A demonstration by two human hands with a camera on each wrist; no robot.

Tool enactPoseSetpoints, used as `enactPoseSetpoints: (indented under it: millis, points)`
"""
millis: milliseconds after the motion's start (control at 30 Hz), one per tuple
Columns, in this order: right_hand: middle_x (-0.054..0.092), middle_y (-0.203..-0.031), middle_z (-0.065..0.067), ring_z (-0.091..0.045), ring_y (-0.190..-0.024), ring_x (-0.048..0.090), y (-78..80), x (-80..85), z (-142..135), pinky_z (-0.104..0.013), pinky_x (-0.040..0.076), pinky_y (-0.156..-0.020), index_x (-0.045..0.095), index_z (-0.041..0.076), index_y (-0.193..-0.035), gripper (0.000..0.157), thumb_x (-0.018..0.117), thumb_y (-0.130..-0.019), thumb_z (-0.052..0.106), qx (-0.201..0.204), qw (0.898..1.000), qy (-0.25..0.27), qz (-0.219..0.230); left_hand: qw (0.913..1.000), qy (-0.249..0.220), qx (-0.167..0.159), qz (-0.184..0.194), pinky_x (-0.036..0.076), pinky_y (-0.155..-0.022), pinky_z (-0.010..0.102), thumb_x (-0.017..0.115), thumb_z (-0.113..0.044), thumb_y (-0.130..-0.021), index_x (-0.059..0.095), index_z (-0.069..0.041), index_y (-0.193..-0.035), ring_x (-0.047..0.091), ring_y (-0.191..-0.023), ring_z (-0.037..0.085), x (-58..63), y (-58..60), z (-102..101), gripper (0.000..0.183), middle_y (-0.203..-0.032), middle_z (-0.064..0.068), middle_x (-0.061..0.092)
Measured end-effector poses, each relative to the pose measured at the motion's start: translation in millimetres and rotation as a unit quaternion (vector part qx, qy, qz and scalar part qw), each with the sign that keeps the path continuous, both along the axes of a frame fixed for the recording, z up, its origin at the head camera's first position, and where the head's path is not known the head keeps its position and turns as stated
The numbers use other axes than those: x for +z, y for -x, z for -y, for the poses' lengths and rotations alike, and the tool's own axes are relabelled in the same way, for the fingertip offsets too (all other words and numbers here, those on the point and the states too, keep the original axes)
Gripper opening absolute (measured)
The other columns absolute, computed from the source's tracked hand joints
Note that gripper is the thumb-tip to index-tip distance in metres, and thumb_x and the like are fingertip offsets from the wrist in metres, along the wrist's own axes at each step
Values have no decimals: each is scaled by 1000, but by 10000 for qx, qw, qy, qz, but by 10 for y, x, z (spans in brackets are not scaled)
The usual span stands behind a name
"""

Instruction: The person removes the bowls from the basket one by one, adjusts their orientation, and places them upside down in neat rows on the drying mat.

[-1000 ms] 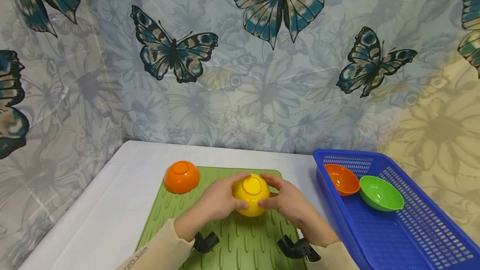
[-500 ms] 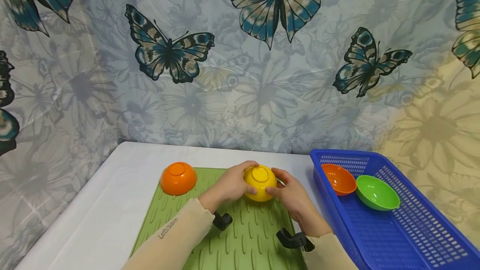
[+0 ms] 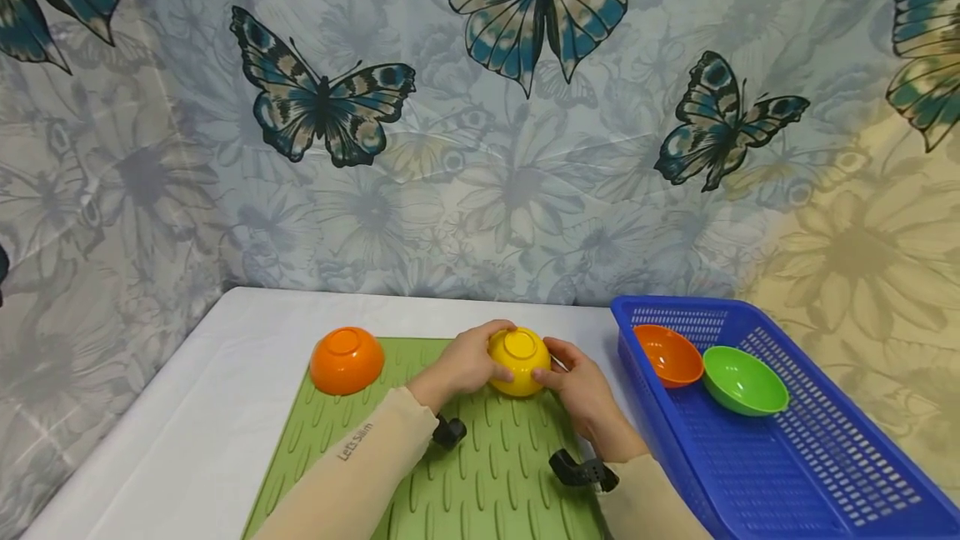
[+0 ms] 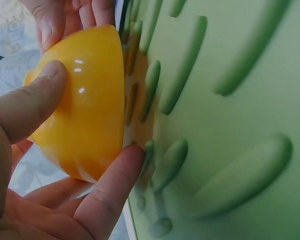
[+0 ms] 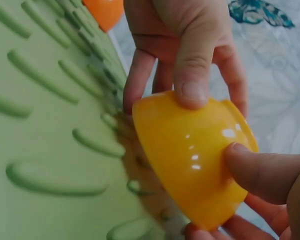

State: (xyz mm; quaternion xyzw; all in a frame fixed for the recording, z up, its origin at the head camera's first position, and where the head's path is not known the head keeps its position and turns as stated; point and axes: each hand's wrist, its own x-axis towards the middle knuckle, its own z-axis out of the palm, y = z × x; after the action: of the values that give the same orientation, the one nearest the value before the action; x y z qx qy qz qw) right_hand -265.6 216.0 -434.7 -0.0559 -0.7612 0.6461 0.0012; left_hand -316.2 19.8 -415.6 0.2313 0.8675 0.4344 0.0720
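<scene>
A yellow bowl [image 3: 519, 373] is upside down close over the far right part of the green mat [image 3: 487, 482]. My left hand [image 3: 467, 361] holds its left side, thumb on the outer wall and fingers by the rim. On the other side my right hand [image 3: 588, 398] grips it, thumb likewise on the wall. The left wrist view shows the rim of the yellow bowl [image 4: 90, 115] facing the ridged mat, one left fingertip between them. In the right wrist view both thumbs press on the bowl [image 5: 190, 155]. An orange bowl [image 3: 347, 361] sits upside down at the mat's far left corner.
To the right stands a blue basket [image 3: 667, 457] with perforated walls. Inside it, at the far end, an orange bowl [image 3: 670, 357] and a green bowl [image 3: 745, 382] lie open side up. A white cloth [image 3: 187, 423] covers the table; a butterfly-print curtain [image 3: 480, 215] hangs behind.
Both hands have carried the yellow bowl away from me and a little right, to the mat's far right part. Over the last half second they have barely moved. The head view has shifted slightly right.
</scene>
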Motion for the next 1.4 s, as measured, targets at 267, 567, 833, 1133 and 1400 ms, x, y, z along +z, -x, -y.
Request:
enactPoseSetpoints:
  millis: [267, 567, 833, 1133, 1400]
  points:
    - [37, -152, -24, -33, -141, 34, 90, -166, -104, -36, 35, -106, 41, -7, -146, 60, 62, -90, -10, -44, 9973, 729, -35, 9998, 200, -10, -85, 40, -104, 44, 87, -15, -77, 56, -21, -140, 53, -123, 27, -38, 32, -49, 71, -134, 8, 60]
    - [38, -151, -24, -33, -140, 35, 95, -140, -124, -37, 35, -107, 43, -6, -145, 58, 62, -90, -11, -101, 9982, 584, 42, 9988, 417, -114, -208, 41, -103, 44, 88, -17, -77, 56, -19, -139, 54, -122, 28, -20, 49, -70, 70, -132, 8, 61]
    - [46, -145, -26, -36, -135, 42, 92, -109, -113, -44, 37, -107, 49, -6, -140, 55, 66, -88, -7, -198, 9998, -76, -39, 9980, 592, -114, -176, 42, -102, 44, 87, -19, -78, 55, -18, -141, 54, -122, 27, -61, 72, -86, 71, -133, 7, 60]
    - [55, -135, -27, -37, -126, 52, 58, -63, -100, -42, 48, -97, 55, -7, -135, 50, 71, -88, -2, -417, 9981, -445, 8, 9977, 655, -151, -100, 41, -103, 44, 86, -18, -80, 54, -20, -141, 54, -122, 27, -40, 62, -85, 69, -133, 8, 60]
    - [51, -135, -23, -37, -117, 52, 11, 47, -84, -41, 55, -85, 50, -7, -138, 44, 59, -95, 3, -931, 9932, 541, 446, 9960, 845, -204, -220, 40, -104, 43, 86, -18, -80, 54, -21, -142, 53, -124, 27, -53, 80, -111, 70, -135, 6, 60]
